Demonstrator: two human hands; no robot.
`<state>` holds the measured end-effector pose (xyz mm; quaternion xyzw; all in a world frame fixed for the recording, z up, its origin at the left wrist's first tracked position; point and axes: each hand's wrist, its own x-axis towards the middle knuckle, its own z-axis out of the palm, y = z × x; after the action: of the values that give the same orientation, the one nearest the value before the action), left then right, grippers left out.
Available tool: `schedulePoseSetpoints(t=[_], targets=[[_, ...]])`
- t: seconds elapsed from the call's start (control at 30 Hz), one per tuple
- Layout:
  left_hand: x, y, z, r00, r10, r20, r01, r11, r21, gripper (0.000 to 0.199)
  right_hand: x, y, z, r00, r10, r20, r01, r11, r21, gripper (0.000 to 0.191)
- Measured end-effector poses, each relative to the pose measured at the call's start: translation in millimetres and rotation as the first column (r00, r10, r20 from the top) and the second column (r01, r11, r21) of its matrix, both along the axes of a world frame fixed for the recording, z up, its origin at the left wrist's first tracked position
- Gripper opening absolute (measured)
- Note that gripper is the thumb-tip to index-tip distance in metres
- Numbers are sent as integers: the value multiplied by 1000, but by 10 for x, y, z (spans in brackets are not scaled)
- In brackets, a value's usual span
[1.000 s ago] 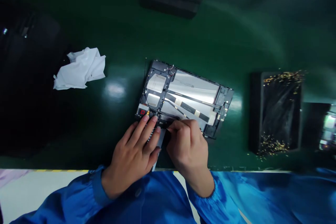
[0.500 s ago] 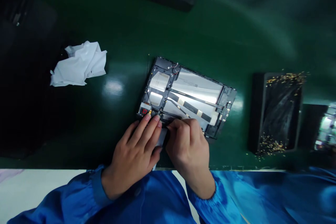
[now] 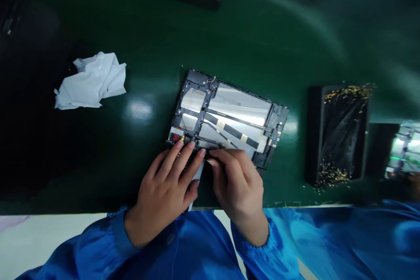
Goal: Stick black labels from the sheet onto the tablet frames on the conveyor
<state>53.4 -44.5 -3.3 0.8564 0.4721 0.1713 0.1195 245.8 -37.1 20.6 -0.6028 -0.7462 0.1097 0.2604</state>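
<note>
One device (image 3: 243, 98): opened, centre table (image 3: 262, 43).
Left hand (image 3: 166, 186): fingers slightly spread, on device's near-left side.
Right hand (image 3: 239, 181): fingers narrow; cannot tell if holding anything.
Handwork: seemingly delicate adjusting; next calls for steadiness.

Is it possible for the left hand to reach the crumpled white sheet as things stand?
Probably yes. The left hand rests at the near edge of the opened device, but nothing visible stands between it and the crumpled white sheet on the green tabletop.
</note>
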Motion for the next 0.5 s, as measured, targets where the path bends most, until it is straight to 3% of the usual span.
schedulePoseSetpoints(t=[0.2, 0.5], targets=[[14, 20, 22, 1000, -1, 19, 1, 1000, -2, 52, 62, -118, -71, 990, -116, -75, 121, 990, 69, 30], [18, 26, 49, 1000, -15, -21, 14, 1000, -26, 51, -7, -38, -109, 986, -69, -150, 81, 994, 76, 23]])
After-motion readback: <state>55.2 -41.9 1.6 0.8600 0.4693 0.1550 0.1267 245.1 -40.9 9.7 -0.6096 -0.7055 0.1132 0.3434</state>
